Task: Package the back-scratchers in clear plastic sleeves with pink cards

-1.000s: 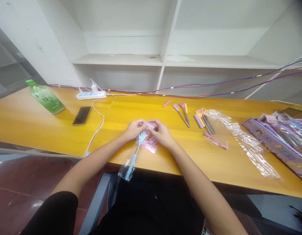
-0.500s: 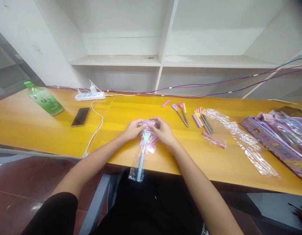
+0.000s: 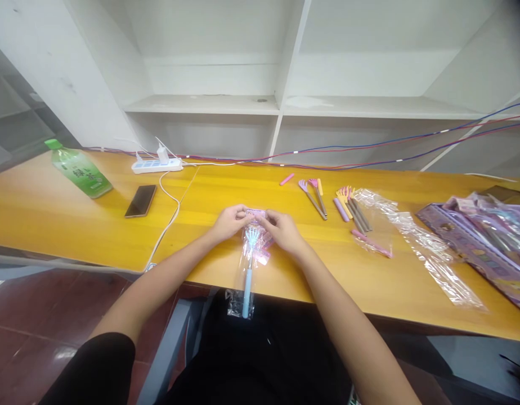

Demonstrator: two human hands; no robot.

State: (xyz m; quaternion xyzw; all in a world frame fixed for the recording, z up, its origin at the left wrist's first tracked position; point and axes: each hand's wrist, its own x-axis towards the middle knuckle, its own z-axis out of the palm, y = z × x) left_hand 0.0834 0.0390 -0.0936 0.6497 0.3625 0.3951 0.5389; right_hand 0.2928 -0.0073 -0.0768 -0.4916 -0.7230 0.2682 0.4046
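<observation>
My left hand [image 3: 230, 223] and my right hand [image 3: 284, 229] pinch the two sides of the purple-topped end of a see-through plastic bag [image 3: 240, 273]. Inside it lies a light blue back scratcher [image 3: 247, 289], its claw near my thumbs and its handle pointing toward my body past the table's edge. Pink and purple printed pieces [image 3: 264, 256] show beside the claw, under the bag; my fingers partly cover the bag's top.
Several loose back scratchers [image 3: 361, 214] lie to the right with a pink one [image 3: 372, 243] in plastic, crumpled clear bags [image 3: 429, 253] and a purple printed package [image 3: 466, 239]. On the left are a phone [image 3: 140, 201], a green-capped bottle [image 3: 80, 172] and a power strip [image 3: 156, 164].
The bag's lower end has swung slightly right, so the back scratcher hangs straighter. My right fingers have come down lower over the bag's top, and its thumb has shifted left.
</observation>
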